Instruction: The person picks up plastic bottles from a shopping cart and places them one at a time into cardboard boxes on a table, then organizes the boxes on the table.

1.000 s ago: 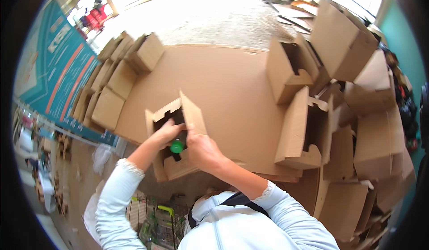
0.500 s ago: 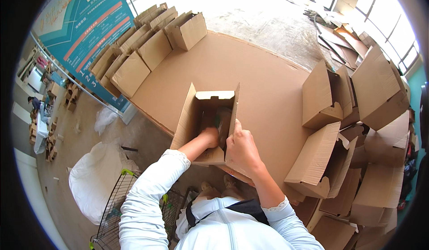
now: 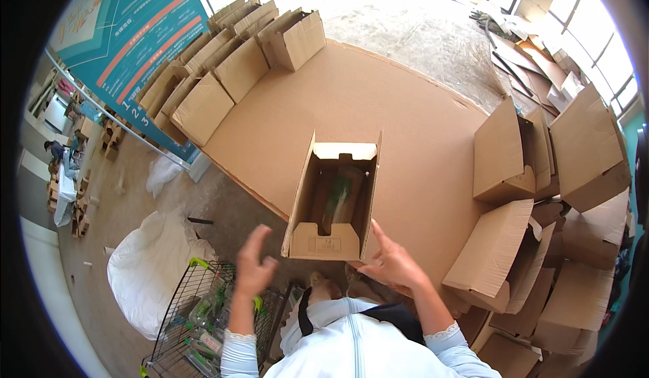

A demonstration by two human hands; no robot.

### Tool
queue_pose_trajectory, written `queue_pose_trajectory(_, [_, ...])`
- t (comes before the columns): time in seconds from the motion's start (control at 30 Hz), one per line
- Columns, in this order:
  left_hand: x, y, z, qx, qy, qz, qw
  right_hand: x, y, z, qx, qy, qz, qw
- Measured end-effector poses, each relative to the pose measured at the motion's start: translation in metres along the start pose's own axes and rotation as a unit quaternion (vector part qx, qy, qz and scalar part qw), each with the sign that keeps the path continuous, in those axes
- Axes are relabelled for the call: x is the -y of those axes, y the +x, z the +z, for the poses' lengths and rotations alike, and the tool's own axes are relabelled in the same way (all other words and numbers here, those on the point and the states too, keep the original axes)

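Note:
An open-topped cardboard box stands at the near edge of the cardboard-covered table in front of me. Inside it lies a clear bottle with a green part, shadowed by the walls. My left hand is in the air left of the box, empty, its fingers apart. At the box's near right corner is my right hand, with the index finger stretched to the side wall and nothing gripped. Below my left hand, a wire shopping cart contains several clear and green bottles.
Several open boxes line the far left of the table. More boxes are piled on the right. A blue-green banner stands beyond the left edge. A white sack lies on the floor beside the cart.
My left hand has come out of the box and moved left, leaving the bottle inside. The box now sits more upright in view. My right hand has slid down to its near corner.

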State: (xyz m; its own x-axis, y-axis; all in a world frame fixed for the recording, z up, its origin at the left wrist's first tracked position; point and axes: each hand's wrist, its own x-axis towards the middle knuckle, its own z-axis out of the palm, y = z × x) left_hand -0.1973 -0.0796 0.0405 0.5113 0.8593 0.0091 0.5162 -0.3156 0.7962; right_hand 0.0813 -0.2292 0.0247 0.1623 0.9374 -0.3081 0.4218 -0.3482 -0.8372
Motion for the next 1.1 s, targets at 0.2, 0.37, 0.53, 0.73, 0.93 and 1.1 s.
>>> queue_pose_trajectory(0.2, [0.016,0.024,0.076,0.116,-0.195,-0.073,0.971,-0.025,0.049,0.049,-0.037,0.06,-0.02,0.997])
queue_pose_trajectory(0.37, [0.05,0.096,0.048,0.057,-0.121,0.082,0.988,-0.015,0.13,0.049,-0.033,0.028,-0.043,0.998])
queue_pose_trajectory(0.53, [0.122,0.199,0.025,0.027,-0.185,0.09,0.978,-0.009,0.259,0.063,-0.066,-0.048,-0.073,0.994])
queue_pose_trajectory(0.73, [0.184,0.341,-0.016,-0.045,-0.252,0.069,0.964,0.069,0.402,0.057,-0.042,0.014,0.001,0.999])
queue_pose_trajectory(0.93, [0.226,0.425,-0.024,-0.167,-0.168,-0.033,0.971,0.089,0.5,0.073,-0.073,0.018,-0.013,0.997])
queue_pose_trajectory(1.1, [0.221,0.436,-0.035,-0.177,-0.098,-0.012,0.979,0.09,0.535,0.086,-0.132,-0.038,0.005,0.99])
